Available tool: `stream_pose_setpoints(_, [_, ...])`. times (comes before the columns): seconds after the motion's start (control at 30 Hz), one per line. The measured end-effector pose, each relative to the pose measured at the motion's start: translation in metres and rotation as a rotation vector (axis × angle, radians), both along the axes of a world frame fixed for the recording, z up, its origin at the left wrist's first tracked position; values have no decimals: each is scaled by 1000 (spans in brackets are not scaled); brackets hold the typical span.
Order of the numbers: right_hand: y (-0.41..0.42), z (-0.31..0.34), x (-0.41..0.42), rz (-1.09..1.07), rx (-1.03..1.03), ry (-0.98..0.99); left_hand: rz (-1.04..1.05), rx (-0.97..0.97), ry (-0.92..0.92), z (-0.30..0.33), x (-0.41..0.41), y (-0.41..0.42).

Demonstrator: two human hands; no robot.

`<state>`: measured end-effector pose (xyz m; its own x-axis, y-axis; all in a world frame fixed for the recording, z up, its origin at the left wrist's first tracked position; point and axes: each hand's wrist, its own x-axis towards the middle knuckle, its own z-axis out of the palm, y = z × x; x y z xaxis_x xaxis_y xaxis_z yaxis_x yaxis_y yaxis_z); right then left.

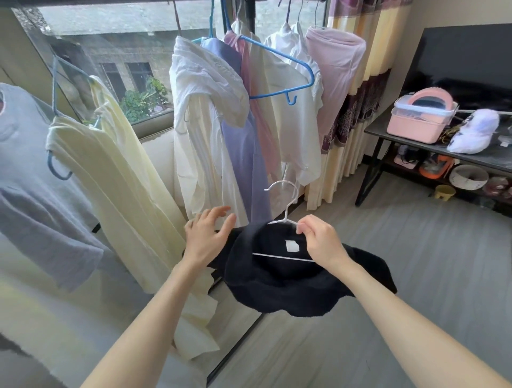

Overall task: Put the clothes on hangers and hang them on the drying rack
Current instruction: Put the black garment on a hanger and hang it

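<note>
A black garment [279, 288] with a white label hangs on a white wire hanger [286, 210] in front of me, low in the view. My right hand [318, 241] pinches the hanger's right shoulder and the collar beside it. My left hand [206, 235] is spread with straight fingers at the garment's left shoulder, touching or just above the cloth. The hanger's hook points up, free of the rack. The rack's bar [249, 2] runs along the top edge, by the window.
Several garments hang on the rack: grey shirt [36, 177], pale yellow dress [116, 177], white, lilac and pink pieces [221, 116]. An empty blue hanger [279, 63] dangles among them. A dark shelf table [432, 149] with a pink box [418, 121] stands right. Wooden floor [415, 249] lies below.
</note>
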<state>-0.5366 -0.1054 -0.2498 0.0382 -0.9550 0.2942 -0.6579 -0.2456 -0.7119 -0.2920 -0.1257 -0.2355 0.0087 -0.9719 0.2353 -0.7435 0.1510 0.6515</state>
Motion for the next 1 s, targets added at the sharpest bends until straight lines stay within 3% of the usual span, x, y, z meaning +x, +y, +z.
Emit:
stream_pose_setpoints(0.07, [0, 4, -5, -31, -9, -41, 180, 148, 112, -12, 21, -2])
stream_pose_setpoints(0.13, [-1, 8, -7, -55, -8, -109, 200, 262, 198, -22, 32, -1])
stream_pose_setpoints(0.27, [-2, 14, -12, -101, 56, -187, 200, 126, 208, -23, 31, 0])
stream_pose_setpoints(0.4, [-3, 21, -13, -223, 132, -77, 228, 76, 175, -18, 27, -2])
stream_pose_setpoints(0.53, [-6, 27, -15, -327, 50, -106, 216, 60, 100, -28, 28, -3])
stream_pose_setpoints(0.73, [-8, 33, -36, -396, -110, -144, 462, 177, 117, -40, 43, -5])
stream_pose_setpoints(0.87, [-11, 31, -31, -349, -109, -134, 373, 156, 120, -35, 24, -11])
stream_pose_setpoints(1.0, [-13, 33, -26, -307, -68, -124, 108, -171, 1, -13, -5, -3])
